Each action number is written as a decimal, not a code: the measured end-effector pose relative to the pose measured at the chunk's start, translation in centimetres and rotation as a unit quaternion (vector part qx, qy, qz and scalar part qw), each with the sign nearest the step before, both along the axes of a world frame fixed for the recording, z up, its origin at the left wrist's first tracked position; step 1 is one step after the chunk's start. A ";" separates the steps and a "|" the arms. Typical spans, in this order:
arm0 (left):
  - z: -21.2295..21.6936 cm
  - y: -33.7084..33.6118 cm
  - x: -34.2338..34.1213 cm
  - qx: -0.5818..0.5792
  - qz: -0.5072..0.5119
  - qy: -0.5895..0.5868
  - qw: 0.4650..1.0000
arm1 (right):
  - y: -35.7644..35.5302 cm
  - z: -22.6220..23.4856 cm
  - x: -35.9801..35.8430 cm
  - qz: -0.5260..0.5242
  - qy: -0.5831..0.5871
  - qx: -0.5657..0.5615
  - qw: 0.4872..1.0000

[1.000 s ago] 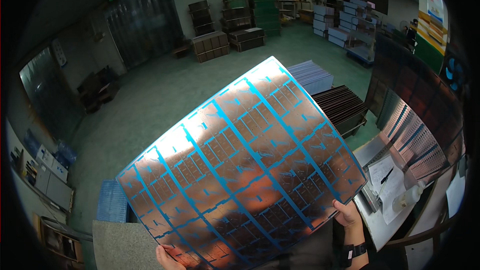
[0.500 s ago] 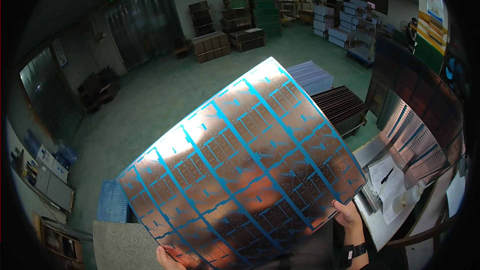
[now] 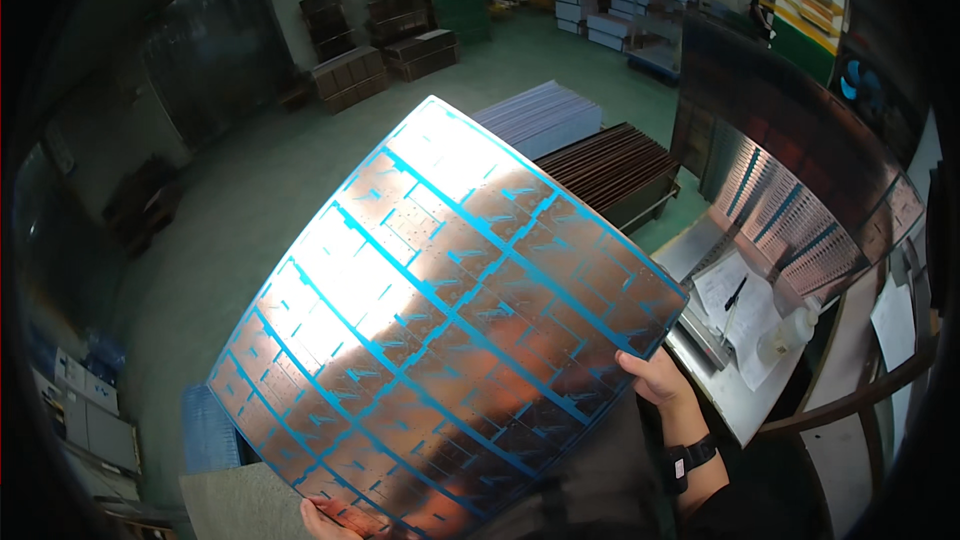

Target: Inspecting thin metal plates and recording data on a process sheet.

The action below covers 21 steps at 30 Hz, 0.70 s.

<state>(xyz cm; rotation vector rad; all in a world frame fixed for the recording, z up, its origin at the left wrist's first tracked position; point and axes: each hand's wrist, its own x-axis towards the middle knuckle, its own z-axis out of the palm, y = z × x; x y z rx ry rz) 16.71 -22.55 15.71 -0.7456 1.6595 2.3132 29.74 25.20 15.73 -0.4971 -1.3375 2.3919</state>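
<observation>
A large, thin copper-coloured circuit board panel (image 3: pixel 490 340) with blue lines fills the middle of the view. Light glares off its upper left part. My left hand (image 3: pixel 330 520) grips its lower left edge, with part of the fingers hidden by the panel. At the right edge, near the lower right corner, my right hand (image 3: pixel 655 380) holds it with the thumb on the front face; the other fingers are behind. The panel is tilted, its top corner pointing away from me. A dark band with a small tag sits on my right wrist.
Right of the panel, a white bench (image 3: pixel 745 405) carries papers (image 3: pixel 738 315), a pen and a translucent bottle (image 3: pixel 790 333). More copper panels (image 3: pixel 790 210) stand behind it. Beyond my panel are a rack of dark boards (image 3: pixel 615 175) and a pale stack (image 3: pixel 545 118). A grey surface (image 3: pixel 225 500) lies lower left.
The panel has turned a little and shifted left in view, with both hands still on it. The glare on its face has grown. The background has slid left as the view turned right.
</observation>
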 end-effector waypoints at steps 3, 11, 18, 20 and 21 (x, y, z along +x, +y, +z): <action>-0.6 0.8 -0.1 -0.087 0.048 0.051 0.994 | -0.8 2.2 -0.7 -0.012 -0.005 0.045 0.999; -1.3 1.3 1.0 -0.246 0.027 0.077 0.966 | -0.9 2.8 -1.2 0.013 0.001 0.084 0.996; -1.2 1.8 1.6 -0.329 -0.056 0.095 0.938 | -0.6 2.4 -1.9 0.016 -0.006 0.106 0.994; -0.5 2.4 1.6 -0.310 -0.051 0.091 0.945 | -0.8 2.6 -2.2 0.011 0.001 0.103 0.995; -0.3 2.5 1.6 -0.291 -0.042 0.087 0.952 | -0.9 2.6 -2.3 0.014 0.010 0.088 0.996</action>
